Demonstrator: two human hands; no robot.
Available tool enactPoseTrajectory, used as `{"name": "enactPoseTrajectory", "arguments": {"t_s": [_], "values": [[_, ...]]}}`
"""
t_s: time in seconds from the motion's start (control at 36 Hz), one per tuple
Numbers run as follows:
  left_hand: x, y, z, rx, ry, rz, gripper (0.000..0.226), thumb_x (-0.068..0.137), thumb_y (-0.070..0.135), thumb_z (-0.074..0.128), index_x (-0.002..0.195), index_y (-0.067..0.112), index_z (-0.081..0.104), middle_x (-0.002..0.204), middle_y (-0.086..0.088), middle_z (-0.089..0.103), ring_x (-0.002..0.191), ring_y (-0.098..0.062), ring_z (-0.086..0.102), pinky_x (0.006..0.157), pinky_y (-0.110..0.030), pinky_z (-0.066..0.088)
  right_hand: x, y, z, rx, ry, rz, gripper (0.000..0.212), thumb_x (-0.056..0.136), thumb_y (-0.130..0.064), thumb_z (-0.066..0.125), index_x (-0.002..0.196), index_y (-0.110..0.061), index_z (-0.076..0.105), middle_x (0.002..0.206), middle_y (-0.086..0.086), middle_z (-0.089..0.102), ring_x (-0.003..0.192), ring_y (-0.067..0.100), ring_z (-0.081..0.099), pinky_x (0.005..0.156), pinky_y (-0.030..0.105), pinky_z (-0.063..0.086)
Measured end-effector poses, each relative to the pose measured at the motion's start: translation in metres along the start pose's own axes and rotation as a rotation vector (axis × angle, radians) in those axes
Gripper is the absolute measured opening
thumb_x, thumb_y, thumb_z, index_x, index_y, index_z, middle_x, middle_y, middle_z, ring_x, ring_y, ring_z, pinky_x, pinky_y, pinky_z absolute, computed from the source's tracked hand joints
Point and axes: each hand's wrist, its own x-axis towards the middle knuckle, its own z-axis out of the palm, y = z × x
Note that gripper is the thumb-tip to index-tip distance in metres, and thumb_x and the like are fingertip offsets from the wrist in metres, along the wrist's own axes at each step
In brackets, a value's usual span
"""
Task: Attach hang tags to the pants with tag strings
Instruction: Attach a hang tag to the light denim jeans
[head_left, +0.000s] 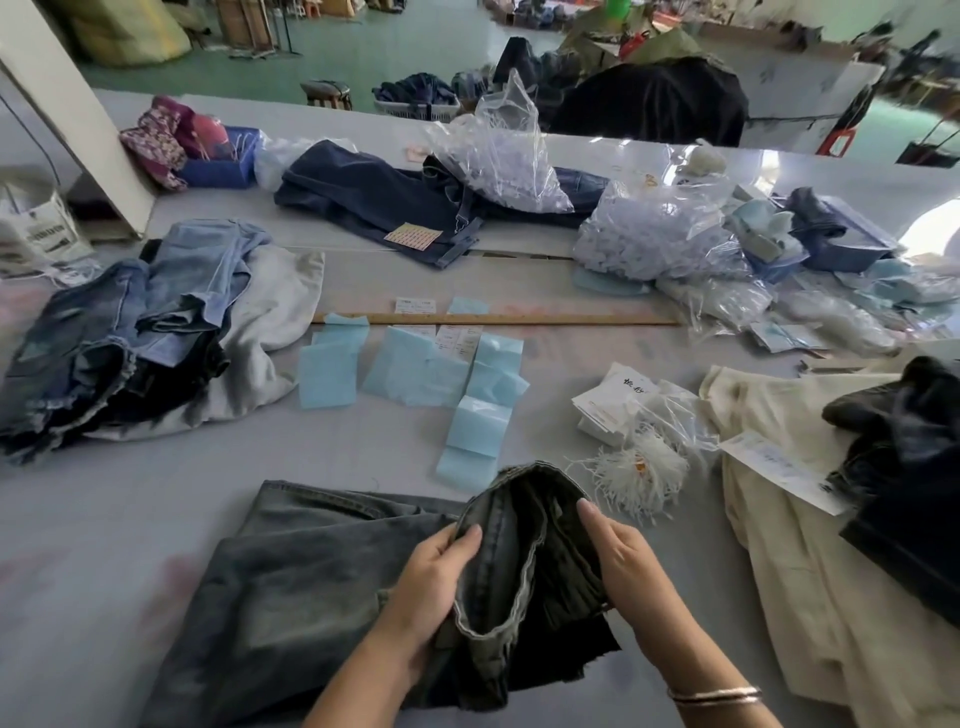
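Up close in the head view, a pair of faded grey-black denim pants (291, 582) lies on the pale grey bench (130, 499), its long axis running from lower left to upper right, legs trailing to the left and the waistband raised at the right, opening up toward the camera. Both hands grip that waistband: the left hand (436, 577) has its fingers curled over the near-left edge, and the right hand (623, 561) pinches the right edge, a thin metal bangle (714, 695) on its wrist.

Just beyond the waistband, to the right, sits one fluffy bundle of white tag strings (641, 470), touching a small stack of white card hang tags (610, 410). Past the pants, roughly six pale blue paper sheets (395, 371) lie scattered flat, near one long wooden ruler (493, 318) that runs left to right.

A heap of blue and dark jeans (119, 338) with a white garment is piled at left. A cream fabric garment (810, 545) and a black garment (904, 467) lie at right. Farther back, one dark navy pair of jeans (374, 202) is spread out. Two clear plastic bags (498, 150) hold pale small pieces, too blurred to identify. One blue plastic bin (221, 163) at far left holds patterned cloth.
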Motion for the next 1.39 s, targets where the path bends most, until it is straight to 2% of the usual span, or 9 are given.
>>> {"name": "enactPoseTrajectory", "arguments": {"t_s": [0.03,0.08,0.19,0.31,0.44,0.67,0.94,1.14,1.39], "values": [[0.0,0.0,-0.001,0.035,-0.006,0.007,0.026,0.096,0.016,0.05,0.1,0.012,0.075,0.105,-0.017,0.072,0.101,-0.031,0.068,0.084,-0.034,0.054,0.001,-0.001,-0.002,-0.035,0.062,-0.031,0.05,0.094,-0.042,0.048,0.07,0.0,0.056,0.063,0.009,0.057,0.064,0.025,0.056,0.061,0.031,0.032],[0.0,0.001,-0.001,0.164,0.028,0.075,0.024,0.097,0.01,0.049,0.105,0.014,0.072,0.106,-0.01,0.072,0.104,-0.026,0.067,0.091,-0.034,0.051,0.003,0.0,-0.002,-0.047,0.136,-0.057,0.043,0.096,-0.031,0.049,0.065,-0.002,0.047,0.06,0.004,0.038,0.061,0.018,0.036,0.06,0.031,0.027],[-0.002,0.005,0.008,0.61,0.22,0.475,0.05,0.089,-0.011,0.051,0.114,0.032,0.045,0.111,0.004,0.061,0.105,-0.007,0.059,0.1,-0.021,0.044,0.002,0.003,0.011,0.201,0.099,0.025,0.039,0.098,-0.019,0.05,0.071,0.008,0.06,0.067,0.013,0.055,0.066,0.02,0.049,0.064,0.034,0.037],[-0.004,0.006,0.019,0.927,0.251,0.762,0.04,0.087,-0.012,0.051,0.114,0.017,0.056,0.113,0.003,0.055,0.103,0.003,0.052,0.095,-0.003,0.034,-0.003,0.0,0.021,0.385,0.045,0.066,0.04,0.096,-0.017,0.048,0.063,-0.007,0.069,0.069,0.017,0.066,0.064,0.022,0.061,0.061,0.032,0.048],[-0.004,0.008,0.027,0.827,0.242,0.577,0.034,0.082,0.037,0.07,0.106,0.037,0.045,0.108,0.018,0.054,0.099,0.017,0.047,0.079,0.003,0.033,-0.006,-0.005,0.023,0.451,-0.004,0.103,0.033,0.094,-0.015,0.049,0.068,-0.007,0.069,0.072,0.02,0.062,0.067,0.027,0.057,0.063,0.035,0.043],[-0.002,-0.004,0.029,0.725,0.102,0.507,0.049,0.08,0.007,0.07,0.12,0.027,0.05,0.116,0.005,0.059,0.109,-0.003,0.058,0.097,-0.026,0.047,-0.009,-0.007,0.022,0.356,-0.181,0.04,0.019,0.082,-0.026,0.068,0.087,-0.008,0.073,0.086,0.013,0.074,0.079,0.021,0.068,0.069,0.031,0.054],[0.003,-0.015,0.024,0.481,0.207,0.369,0.057,0.072,-0.005,0.069,0.104,0.04,0.055,0.098,0.004,0.066,0.09,0.001,0.064,0.077,-0.011,0.049,-0.004,-0.002,0.013,0.013,-0.08,-0.034,0.01,0.083,0.0,0.064,0.091,-0.006,0.066,0.09,0.02,0.07,0.079,0.019,0.061,0.084,0.049,0.05],[0.006,-0.013,0.023,0.479,0.177,0.286,0.052,0.075,-0.002,0.067,0.103,0.041,0.055,0.102,0.006,0.064,0.086,0.005,0.061,0.075,-0.014,0.051,-0.001,-0.007,0.006,-0.128,-0.114,-0.068,0.009,0.085,-0.011,0.065,0.08,-0.005,0.071,0.078,0.019,0.069,0.071,0.013,0.055,0.07,0.035,0.047],[0.014,0.01,0.014,0.551,0.086,0.188,0.042,0.077,0.003,0.069,0.108,0.03,0.059,0.099,0.003,0.064,0.083,0.004,0.06,0.076,-0.009,0.047,-0.005,-0.007,-0.002,0.358,-0.365,-0.002,0.012,0.079,-0.01,0.066,0.084,-0.003,0.074,0.084,0.016,0.07,0.074,0.021,0.064,0.068,0.029,0.051]]}}
